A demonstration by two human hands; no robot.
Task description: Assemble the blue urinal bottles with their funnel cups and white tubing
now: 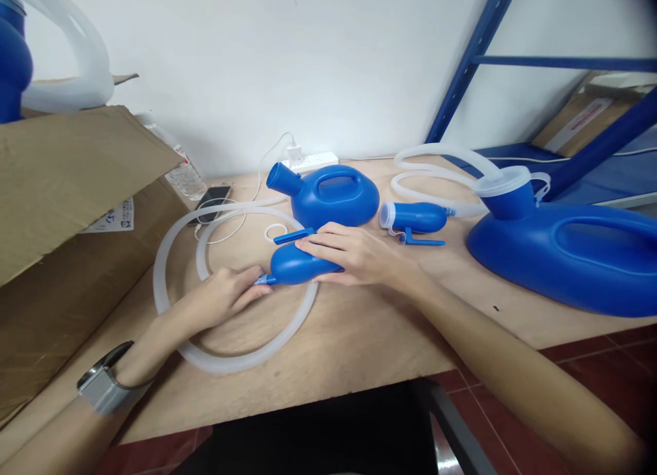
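My right hand (354, 254) is wrapped over a blue handheld bottle piece (292, 264) with a blue handle on its upper side. At its narrow end, my left hand (230, 293) pinches the small clear connector (263, 280). A translucent hose (256, 357) lies coiled on the table around and under my left hand. Just behind stands a blue jug (336, 196) with its mouth uncapped, tilted to the left. To the right lies a second blue bottle piece (418, 217) with a white cap, joined to another hose (436, 177).
A large blue jug (559, 256) stands at the right by a blue shelf frame (465, 71). An open cardboard box (76, 181) fills the left side. Behind are a phone (213, 200), a plastic bottle (187, 177) and a white power strip (318, 162). A chair (328, 434) is in front.
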